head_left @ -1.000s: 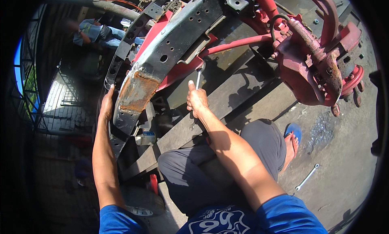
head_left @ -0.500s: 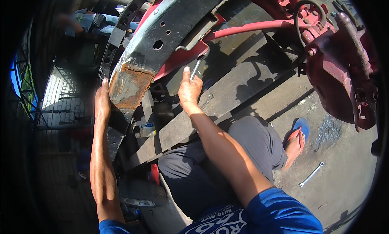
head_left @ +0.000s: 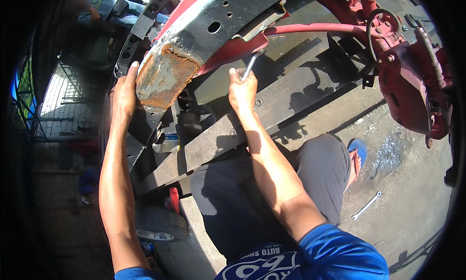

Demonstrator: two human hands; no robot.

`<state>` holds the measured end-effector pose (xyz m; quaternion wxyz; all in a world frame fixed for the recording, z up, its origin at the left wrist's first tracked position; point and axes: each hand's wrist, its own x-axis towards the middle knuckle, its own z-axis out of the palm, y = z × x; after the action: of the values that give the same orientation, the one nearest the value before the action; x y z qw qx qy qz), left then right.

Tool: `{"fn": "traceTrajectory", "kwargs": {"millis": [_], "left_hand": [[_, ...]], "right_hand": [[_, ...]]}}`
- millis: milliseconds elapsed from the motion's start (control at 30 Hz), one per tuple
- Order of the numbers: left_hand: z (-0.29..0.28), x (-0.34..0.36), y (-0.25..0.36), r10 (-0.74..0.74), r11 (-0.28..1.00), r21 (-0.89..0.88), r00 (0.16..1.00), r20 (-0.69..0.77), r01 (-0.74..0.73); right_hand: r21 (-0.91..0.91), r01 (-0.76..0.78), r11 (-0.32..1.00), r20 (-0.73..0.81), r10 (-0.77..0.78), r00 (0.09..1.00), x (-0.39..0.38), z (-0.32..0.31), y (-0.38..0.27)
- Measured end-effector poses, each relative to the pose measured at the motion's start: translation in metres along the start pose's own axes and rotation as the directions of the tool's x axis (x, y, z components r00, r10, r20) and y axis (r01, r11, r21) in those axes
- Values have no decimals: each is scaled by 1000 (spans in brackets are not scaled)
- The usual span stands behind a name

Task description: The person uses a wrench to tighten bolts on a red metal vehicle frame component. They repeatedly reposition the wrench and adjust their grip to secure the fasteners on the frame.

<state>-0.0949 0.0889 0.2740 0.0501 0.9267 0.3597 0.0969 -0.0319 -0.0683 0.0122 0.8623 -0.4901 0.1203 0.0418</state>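
Observation:
My left hand (head_left: 125, 90) is closed on the left edge of the black steel frame (head_left: 130, 41), beside a rusty, flaking patch (head_left: 167, 74); some fingers are hidden. My right hand (head_left: 242, 90) grips a steel wrench (head_left: 250, 65), thumb pointing up along it. The wrench's far end sits at the underside of a red bracket (head_left: 228, 57) below the frame rail (head_left: 216, 13); what it engages is too small to tell. A red curved bar (head_left: 315, 28) runs rightward from there.
A red, rusted hub assembly (head_left: 407, 100) hangs at right. A wooden beam (head_left: 301, 98) crosses under the frame. Another wrench (head_left: 366, 206) lies on the concrete floor near my blue sandal (head_left: 358, 149). A tyre (head_left: 165, 222) lies at lower left. Another person (head_left: 111, 10) reclines at upper left.
My right hand has moved up with the wrench, whose handle now slants more to the right. My left hand has slid higher in view along the frame. The view has shifted somewhat.

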Motion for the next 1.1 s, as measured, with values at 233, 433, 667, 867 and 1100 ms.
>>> {"fn": "traceTrajectory", "kwargs": {"millis": [233, 433, 667, 867, 1100], "left_hand": [[-1, 7, -1, -1, 999, 34, 1000, 20, 1], [-1, 10, -3, 45, 999, -6, 999, 18, -44], [-1, 8, -1, 36, 999, -38, 999, 28, -35], [-2, 0, 3, 7, 994, -108, 999, 43, -2], [-1, -11, 15, -30, 985, -167, 998, 63, 41]], "right_hand": [[-285, -263, 922, 587, 384, 712, 46, -130, -84], [-108, -254, 961, 430, 275, 860, 10, -73, -56], [-167, -191, 967, 387, 243, 890, 17, -71, -35], [158, -376, 913, 334, 309, 891, 0, -49, -32], [32, -383, 923, 155, 374, 914, 2, -41, -29]]}}
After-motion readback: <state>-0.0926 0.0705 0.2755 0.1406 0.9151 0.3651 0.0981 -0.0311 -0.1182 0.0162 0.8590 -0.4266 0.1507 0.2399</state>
